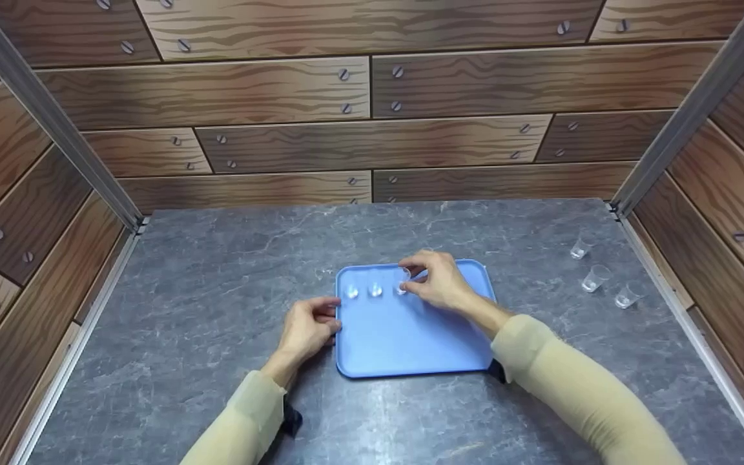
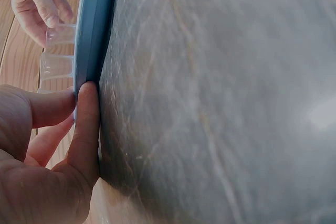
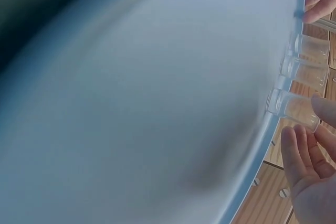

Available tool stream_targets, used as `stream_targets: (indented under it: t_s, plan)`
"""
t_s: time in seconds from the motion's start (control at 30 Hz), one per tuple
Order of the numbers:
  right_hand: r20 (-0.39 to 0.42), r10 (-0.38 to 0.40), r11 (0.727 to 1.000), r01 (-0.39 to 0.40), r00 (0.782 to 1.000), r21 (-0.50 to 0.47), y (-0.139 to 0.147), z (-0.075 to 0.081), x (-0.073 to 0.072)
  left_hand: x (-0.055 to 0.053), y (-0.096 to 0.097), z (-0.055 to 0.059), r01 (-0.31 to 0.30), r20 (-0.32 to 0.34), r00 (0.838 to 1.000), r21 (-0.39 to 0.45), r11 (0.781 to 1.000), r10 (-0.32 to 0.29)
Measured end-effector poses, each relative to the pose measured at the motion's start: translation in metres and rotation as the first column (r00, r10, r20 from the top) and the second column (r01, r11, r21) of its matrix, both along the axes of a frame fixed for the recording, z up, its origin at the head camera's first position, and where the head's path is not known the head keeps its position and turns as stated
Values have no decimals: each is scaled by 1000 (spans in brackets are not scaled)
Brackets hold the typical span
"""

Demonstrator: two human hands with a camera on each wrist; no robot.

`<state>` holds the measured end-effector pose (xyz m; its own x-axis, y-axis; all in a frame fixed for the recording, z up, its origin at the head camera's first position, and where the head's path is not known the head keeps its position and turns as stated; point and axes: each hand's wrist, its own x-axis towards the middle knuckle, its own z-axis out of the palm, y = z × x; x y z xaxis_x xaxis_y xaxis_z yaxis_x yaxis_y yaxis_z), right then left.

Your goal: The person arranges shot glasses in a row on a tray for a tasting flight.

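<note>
Landmark: the blue tray (image 1: 404, 342), lying on the grey tabletop (image 1: 217, 290). The governing relation is judged to be that between the held cup (image 1: 400, 281) and the tray. This cup is at the tray's far part, near the rim, third from the tray's left side. Its long axis is upright or nearly so, its mouth up and its base toward the tray. Whether the base bears on the tray or sits just above it cannot be told.

The right hand (image 1: 440, 281) is the nearer; thumb and fingertips close narrowly on the cup's clear wall, from the tray's right. The left hand (image 1: 307, 329) is at the tray's left rim, its fingertips touching it; whether they pinch the rim cannot be told.

Count:
- Tray: one.
- Clear cups: six. Three are at the tray: the held one, the leftmost cup (image 1: 351, 289) and the middle cup (image 1: 375, 289), the last two upright in line with it. Three are off the tray, well apart to its right: the farthest cup (image 1: 580, 248), the next cup (image 1: 597, 278) and the nearest cup (image 1: 629, 296).
- Hands: two.
</note>
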<state>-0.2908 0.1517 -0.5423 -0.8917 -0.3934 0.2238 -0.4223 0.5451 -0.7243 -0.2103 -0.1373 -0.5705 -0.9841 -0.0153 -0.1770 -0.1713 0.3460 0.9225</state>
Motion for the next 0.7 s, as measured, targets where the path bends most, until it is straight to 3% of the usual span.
stream_targets:
  t_s: [0.37,0.7]
  plan:
    - [-5,-10,1000,10,1000,-3,2,0,3,1,1,0,-4,-10,1000,-8,1000,4]
    - [-44,-12,1000,13,999,17,29,10,12,1,2,1,-8,-7,1000,3,1000,8]
